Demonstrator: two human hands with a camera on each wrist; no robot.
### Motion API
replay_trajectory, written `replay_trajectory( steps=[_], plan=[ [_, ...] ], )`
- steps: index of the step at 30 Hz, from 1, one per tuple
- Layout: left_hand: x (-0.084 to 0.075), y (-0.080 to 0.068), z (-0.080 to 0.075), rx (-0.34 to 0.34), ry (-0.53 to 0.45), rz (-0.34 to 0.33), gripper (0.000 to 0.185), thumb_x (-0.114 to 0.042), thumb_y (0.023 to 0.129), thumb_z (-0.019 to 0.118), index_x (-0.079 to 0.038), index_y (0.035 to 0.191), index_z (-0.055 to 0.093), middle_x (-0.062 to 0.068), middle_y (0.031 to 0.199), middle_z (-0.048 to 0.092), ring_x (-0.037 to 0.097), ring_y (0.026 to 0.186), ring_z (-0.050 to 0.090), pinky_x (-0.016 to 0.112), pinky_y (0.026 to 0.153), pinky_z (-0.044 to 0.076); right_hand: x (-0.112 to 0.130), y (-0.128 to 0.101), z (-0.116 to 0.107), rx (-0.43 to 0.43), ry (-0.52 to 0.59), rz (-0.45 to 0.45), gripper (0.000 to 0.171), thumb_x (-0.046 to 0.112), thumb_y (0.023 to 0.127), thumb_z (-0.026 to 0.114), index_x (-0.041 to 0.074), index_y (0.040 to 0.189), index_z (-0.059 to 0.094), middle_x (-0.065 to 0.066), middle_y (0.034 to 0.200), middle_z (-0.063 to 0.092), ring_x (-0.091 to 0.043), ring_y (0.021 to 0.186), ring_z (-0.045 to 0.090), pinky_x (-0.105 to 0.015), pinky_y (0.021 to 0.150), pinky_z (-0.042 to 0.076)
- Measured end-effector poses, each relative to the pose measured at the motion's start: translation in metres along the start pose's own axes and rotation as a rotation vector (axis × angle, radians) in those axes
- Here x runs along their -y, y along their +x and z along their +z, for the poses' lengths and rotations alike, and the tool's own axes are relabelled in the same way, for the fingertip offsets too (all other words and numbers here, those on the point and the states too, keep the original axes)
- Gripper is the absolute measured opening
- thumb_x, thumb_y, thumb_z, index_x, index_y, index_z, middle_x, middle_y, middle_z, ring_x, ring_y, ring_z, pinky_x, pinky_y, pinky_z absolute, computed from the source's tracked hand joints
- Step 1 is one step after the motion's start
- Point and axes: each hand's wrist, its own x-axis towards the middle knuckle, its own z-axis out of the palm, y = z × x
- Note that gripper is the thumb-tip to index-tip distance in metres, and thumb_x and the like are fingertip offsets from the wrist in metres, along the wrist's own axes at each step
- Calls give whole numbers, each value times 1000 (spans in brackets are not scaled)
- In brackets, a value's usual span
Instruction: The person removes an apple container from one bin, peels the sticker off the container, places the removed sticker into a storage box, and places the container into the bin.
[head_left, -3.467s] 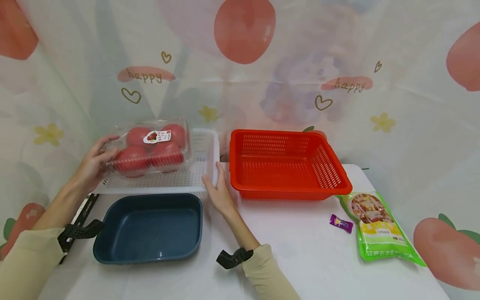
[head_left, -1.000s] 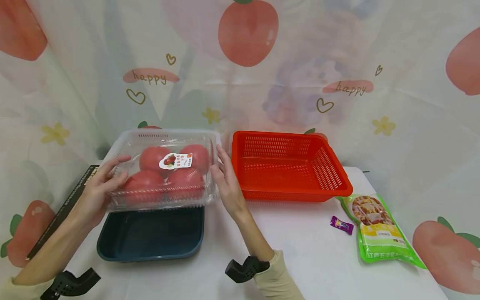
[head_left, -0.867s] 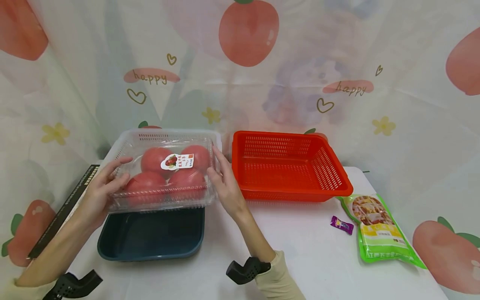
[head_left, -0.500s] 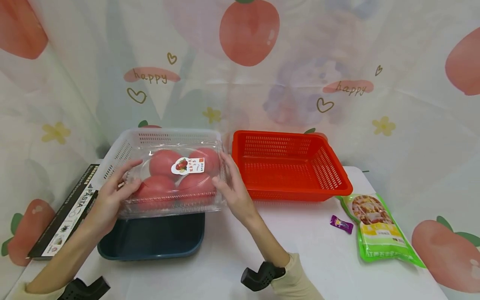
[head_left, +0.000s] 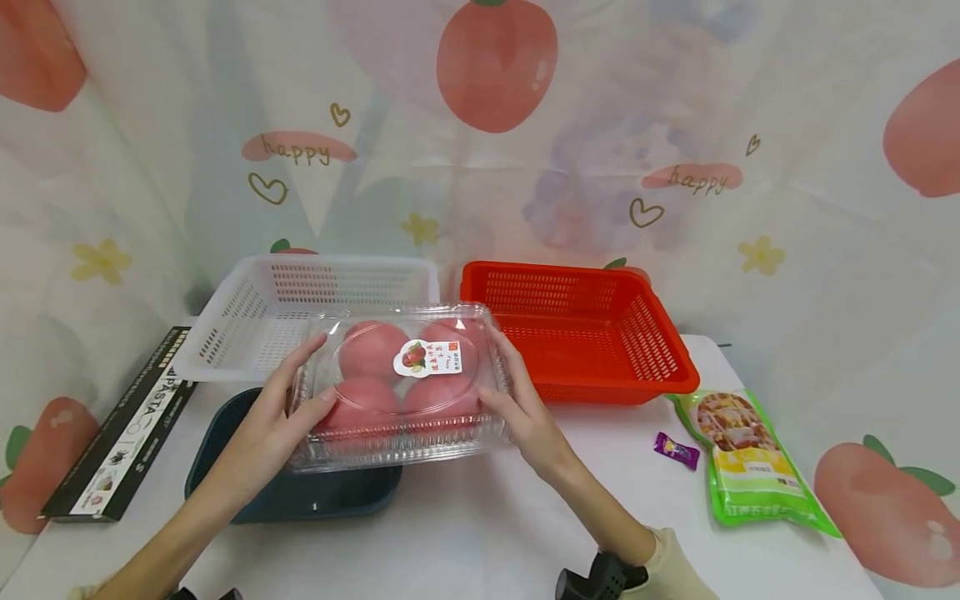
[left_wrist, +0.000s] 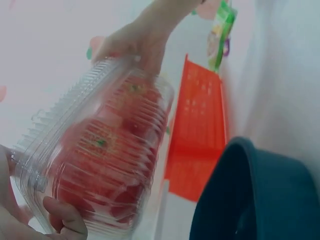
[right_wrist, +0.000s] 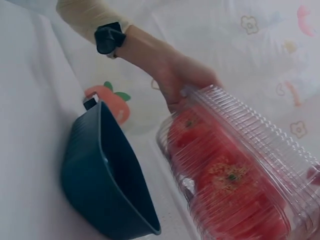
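Note:
A clear plastic clamshell box (head_left: 405,446) of red tomatoes (head_left: 363,404), with a white label on its lid, is held up between both hands. My left hand (head_left: 277,417) grips its left end, thumb on the lid and fingers along the side. At the opposite end my right hand (head_left: 532,417) grips it the same way. In the left wrist view, green stem ends show on the tomatoes (left_wrist: 102,165) through the ribbed plastic. The box hangs above the table, in front of the white basket (head_left: 255,333) and partly over the dark blue tub (head_left: 337,496).
To the right of the white basket stands a red plastic basket (head_left: 592,387). A green food bag (head_left: 757,467) and a small purple wrapped candy (head_left: 677,451) lie at the right. Along the left edge lies a long black-and-white box (head_left: 120,433).
Earlier the tomato box was at the white basket, with only my left hand on it. Both hands now hold it, and it has come right and toward me, uncovering the white basket.

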Motion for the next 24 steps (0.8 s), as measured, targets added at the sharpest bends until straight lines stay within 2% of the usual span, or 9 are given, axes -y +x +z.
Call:
replay_trajectory(
  steps=[2, 6, 11, 17, 24],
  plan=[
    [0, -1, 6, 0, -1, 21, 63, -26, 100, 50, -30, 154, 18, 14, 159, 16, 39, 138, 27, 74, 99, 34, -2, -6, -4, 1, -5, 7, 71, 21, 94, 49, 36, 153, 13, 5, 161, 11, -28, 148, 12, -64, 107, 36],
    [-1, -2, 20, -2, 16, 42, 62, -25, 99, 52, -27, 152, 22, 15, 157, 17, 39, 140, 25, 76, 100, 29, -5, -18, -14, 7, -15, 18, 69, 20, 95, 47, 36, 153, 13, 2, 160, 10, -32, 147, 12, -66, 105, 36],
    [-6, -5, 34, -1, 32, 15, 61, -27, 97, 56, -29, 150, 26, 15, 152, 24, 39, 136, 30, 74, 99, 33, -10, -32, -25, 10, -20, 37, 67, 22, 96, 46, 34, 153, 12, -1, 159, 10, -34, 145, 13, -64, 101, 41],
    [-11, -6, 47, 8, 62, -60, 60, -31, 94, 60, -35, 147, 30, 13, 128, 40, 33, 118, 43, 52, 89, 47, -13, -44, -35, -1, -50, 66, 66, 23, 97, 45, 36, 153, 12, 0, 159, 10, -33, 144, 12, -65, 102, 40],
    [-15, -8, 59, 44, 52, -131, 63, -33, 90, 64, -42, 143, 32, 9, 123, 41, 30, 114, 46, 38, 81, 49, -18, -57, -44, -18, -109, 70, 66, 21, 97, 44, 33, 153, 11, -2, 161, 8, -37, 147, 7, -74, 104, 28]
  ],
)
